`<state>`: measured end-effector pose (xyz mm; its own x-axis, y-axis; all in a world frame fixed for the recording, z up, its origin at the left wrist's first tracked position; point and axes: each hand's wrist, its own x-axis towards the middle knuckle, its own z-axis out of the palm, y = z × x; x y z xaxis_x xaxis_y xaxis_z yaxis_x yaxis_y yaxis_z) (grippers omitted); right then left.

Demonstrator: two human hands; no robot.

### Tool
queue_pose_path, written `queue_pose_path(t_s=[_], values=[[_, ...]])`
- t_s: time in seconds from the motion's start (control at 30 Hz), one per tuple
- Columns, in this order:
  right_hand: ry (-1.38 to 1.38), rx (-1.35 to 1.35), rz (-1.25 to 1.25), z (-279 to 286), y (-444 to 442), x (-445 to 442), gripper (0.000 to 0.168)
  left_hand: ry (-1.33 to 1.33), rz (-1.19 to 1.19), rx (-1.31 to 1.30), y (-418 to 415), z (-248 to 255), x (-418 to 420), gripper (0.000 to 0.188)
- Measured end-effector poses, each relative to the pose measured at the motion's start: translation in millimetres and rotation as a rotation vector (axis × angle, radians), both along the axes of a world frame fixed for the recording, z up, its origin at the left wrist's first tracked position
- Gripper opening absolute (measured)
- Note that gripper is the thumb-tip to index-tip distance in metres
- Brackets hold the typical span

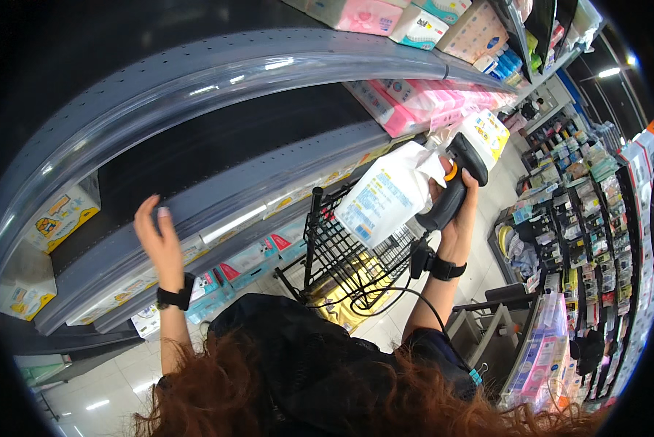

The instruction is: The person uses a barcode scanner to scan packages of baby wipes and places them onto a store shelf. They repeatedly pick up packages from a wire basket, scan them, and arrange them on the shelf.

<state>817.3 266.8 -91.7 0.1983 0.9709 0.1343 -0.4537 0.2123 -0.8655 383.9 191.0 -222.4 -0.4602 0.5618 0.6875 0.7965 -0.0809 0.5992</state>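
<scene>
My left hand (159, 235) is raised with its fingers apart in front of the shelf edge, holding nothing; a black band circles its wrist. My right hand (461, 210) is at a black handle-shaped device (450, 202) with a cable. White tissue packs hang beside that hand, one pack (384, 191) with blue and yellow print, another (482, 136) with cartoon print. How the fingers hold the packs is partly hidden. Under the near pack stands a black wire shopping cart (310, 246), with a gold package (354, 278) at its lower part.
Grey metal shelves (283, 147) with clear front strips curve across the left and top. Pink tissue packs (414, 106) lie on one shelf, and white cartoon-print packs (59, 218) stand at its left end. Racks of hanging goods (594, 229) and a grey trolley frame (485, 328) are at right.
</scene>
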Motion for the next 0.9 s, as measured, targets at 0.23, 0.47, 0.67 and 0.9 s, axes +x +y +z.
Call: queue_pose_path(t_s=[0.23,0.47,0.67,0.9], values=[[-0.132,-0.003,0.024,10,-45,-65,0.051,-0.108,-1.097,-0.263,-13,49,144,0.102],[-0.199,0.008,0.065,13,-70,-104,0.05,-0.254,-0.886,-0.192,-11,40,189,0.12],[-0.345,0.127,0.328,14,-94,-120,0.057,-0.541,-0.892,-0.197,-8,46,163,0.111],[-0.579,0.21,0.447,13,-121,-106,0.059,-0.911,-0.908,-0.083,-48,55,72,0.098]])
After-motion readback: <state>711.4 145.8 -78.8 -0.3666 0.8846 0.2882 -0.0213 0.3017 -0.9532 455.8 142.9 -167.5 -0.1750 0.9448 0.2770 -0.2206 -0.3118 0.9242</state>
